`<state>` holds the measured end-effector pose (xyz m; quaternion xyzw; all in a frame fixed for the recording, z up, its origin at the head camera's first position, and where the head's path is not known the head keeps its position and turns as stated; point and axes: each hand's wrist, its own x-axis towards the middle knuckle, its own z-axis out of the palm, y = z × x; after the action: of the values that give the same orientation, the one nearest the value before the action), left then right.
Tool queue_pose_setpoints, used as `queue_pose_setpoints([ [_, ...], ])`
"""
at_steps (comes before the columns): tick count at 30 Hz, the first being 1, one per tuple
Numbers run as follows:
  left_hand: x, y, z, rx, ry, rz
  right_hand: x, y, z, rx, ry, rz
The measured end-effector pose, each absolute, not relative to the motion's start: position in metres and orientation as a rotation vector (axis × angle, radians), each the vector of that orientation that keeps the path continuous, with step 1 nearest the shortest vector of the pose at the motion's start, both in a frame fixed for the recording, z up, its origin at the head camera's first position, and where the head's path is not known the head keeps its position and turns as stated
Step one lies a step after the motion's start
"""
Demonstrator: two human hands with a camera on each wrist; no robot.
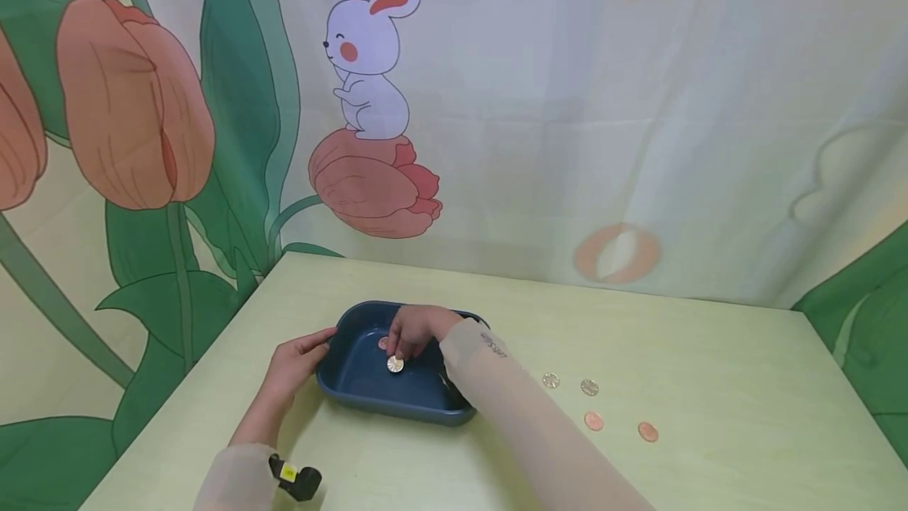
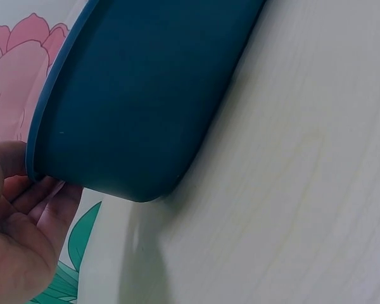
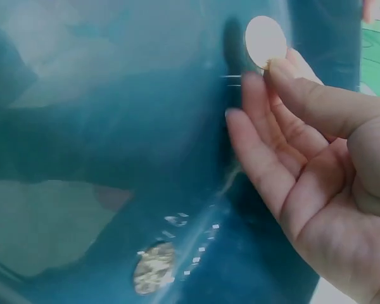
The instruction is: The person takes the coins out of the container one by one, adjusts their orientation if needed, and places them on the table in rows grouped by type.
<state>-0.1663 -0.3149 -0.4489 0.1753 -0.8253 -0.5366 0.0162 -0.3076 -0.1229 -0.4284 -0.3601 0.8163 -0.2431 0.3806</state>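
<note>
A deep blue rectangular dish [image 1: 397,408] stands on the table. At its left end my left hand [image 1: 293,365] grips the rim, thumb above and fingers below it in the left wrist view. Inside the dish, my right hand [image 1: 416,327] pinches a shiny coin [image 3: 266,42] between thumb and fingertips, held over the dish's floor. A copper coin [image 1: 383,343] lies in the dish beside the right fingers. Another coin [image 3: 155,268], silvery, shows on the dish's surface in the right wrist view. The right sleeve hides part of the dish's right side.
Right of the dish, two silvery coins [image 1: 589,388] and two copper coins [image 1: 593,421] lie on the pale table [image 1: 738,385]. A printed cloth [image 1: 511,117] with a rabbit and tulips hangs behind. The left wrist wears a small black device [image 1: 301,483].
</note>
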Motion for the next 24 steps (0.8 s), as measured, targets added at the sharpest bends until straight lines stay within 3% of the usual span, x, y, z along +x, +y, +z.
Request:
queue_pose_setpoints([
  [14,-0.169,-0.315,-0.446,0.556,-2.571,-1.651,-0.309,-0.112,-0.382,-0.885,2.050,-0.843],
  [24,-0.166,-0.314,-0.447,0.519,-2.583,-1.642,-0.289,-0.055,-0.372,-0.640,2.003,-1.256],
])
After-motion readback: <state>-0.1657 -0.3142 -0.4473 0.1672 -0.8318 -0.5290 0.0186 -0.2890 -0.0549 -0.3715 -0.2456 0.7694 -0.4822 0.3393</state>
